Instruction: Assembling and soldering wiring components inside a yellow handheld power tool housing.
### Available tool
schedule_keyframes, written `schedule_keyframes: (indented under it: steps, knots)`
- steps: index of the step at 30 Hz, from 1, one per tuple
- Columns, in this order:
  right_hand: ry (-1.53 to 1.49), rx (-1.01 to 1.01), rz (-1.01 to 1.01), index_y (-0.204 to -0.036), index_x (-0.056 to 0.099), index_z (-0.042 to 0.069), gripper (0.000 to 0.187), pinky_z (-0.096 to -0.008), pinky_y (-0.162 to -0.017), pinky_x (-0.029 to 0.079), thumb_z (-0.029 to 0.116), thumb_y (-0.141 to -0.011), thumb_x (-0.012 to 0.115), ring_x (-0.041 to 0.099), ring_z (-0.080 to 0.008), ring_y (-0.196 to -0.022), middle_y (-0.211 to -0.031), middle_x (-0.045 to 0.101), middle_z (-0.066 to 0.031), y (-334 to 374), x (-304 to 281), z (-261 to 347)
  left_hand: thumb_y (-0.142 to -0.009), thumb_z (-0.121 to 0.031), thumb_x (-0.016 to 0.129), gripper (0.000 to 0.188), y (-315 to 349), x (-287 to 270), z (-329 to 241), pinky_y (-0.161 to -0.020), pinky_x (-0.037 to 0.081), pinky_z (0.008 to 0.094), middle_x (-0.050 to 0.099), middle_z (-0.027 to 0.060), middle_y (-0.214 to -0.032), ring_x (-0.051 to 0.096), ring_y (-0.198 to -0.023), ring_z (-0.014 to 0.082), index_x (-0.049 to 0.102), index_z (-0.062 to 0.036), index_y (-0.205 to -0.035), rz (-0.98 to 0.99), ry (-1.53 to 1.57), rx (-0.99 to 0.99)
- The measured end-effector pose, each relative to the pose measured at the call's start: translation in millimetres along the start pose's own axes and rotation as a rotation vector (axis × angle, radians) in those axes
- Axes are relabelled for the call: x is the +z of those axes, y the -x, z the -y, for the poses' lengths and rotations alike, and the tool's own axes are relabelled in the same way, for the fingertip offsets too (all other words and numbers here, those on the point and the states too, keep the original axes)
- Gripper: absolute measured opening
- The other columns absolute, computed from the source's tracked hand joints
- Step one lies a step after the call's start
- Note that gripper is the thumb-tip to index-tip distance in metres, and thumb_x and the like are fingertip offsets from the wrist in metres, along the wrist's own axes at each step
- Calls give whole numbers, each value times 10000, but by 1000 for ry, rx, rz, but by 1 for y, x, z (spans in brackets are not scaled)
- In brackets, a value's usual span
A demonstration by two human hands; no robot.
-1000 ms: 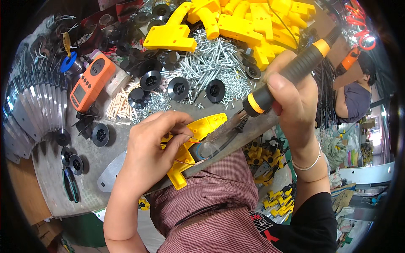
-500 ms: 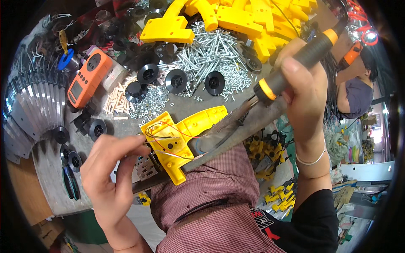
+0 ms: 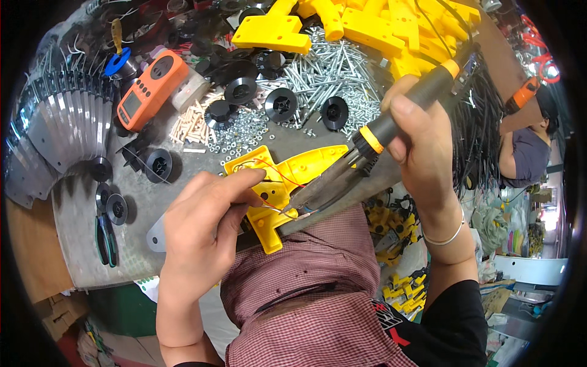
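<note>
A half shell of yellow plastic housing (image 3: 306, 166) lies open side up on the bench's near edge, with thin red, black and white wires across it. My right hand (image 3: 422, 131) grips the soldering iron (image 3: 403, 110), which has a black handle with yellow rings. Its metal shaft slants down left, and the tip is at the wire ends above the shell. My left hand (image 3: 211, 220) is over the shell's left part, thumb and forefinger pinched together. What lies between those fingertips is too small to make out. The left fingers hide part of the shell.
Behind the shell lie piled screws (image 3: 339, 61), small nuts (image 3: 241, 131), black round knobs (image 3: 281, 105) and yellow housings (image 3: 373, 30). An orange meter (image 3: 153, 88), a blue spool (image 3: 121, 63) and pliers (image 3: 106, 241) are at left. Another person (image 3: 527, 153) sits at far right.
My left hand has moved right, from the shell's left edge to over its inside. The iron has come down and left, its tip now at the wire ends. The view has shifted slightly.
</note>
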State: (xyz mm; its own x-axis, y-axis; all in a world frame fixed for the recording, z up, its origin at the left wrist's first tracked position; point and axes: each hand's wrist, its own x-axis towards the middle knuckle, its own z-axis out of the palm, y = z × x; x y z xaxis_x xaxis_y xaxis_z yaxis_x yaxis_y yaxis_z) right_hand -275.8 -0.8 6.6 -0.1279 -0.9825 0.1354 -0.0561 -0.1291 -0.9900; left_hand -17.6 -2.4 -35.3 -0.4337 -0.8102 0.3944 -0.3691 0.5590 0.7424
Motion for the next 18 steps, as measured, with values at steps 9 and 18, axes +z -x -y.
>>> schedule_keyframes:
  steps: [9, 18]
  knots:
    - [-9, 4, 14, -919, 556, 41, 200, -170, -474, 294, 237, -931, 594, 399, -15, -543, -685, 523, 16, 1, -2, -4, -652, 202, 602, 508, -6, 1, -1, -695, 491, 288, 687, 99, -808, 657, -755, 203, 658, -23, -1103, 43, -14, 43]
    - [-34, 13, 1, -913, 551, 40, 201, -173, -477, 295, 236, -930, 591, 397, -18, -545, -693, 525, 12, 0, -2, -7, -651, 209, 608, 524, -5, 1, 0, -694, 503, 293, 683, 96, -812, 660, -764, 208, 658, -30, -1114, 49, -22, 45]
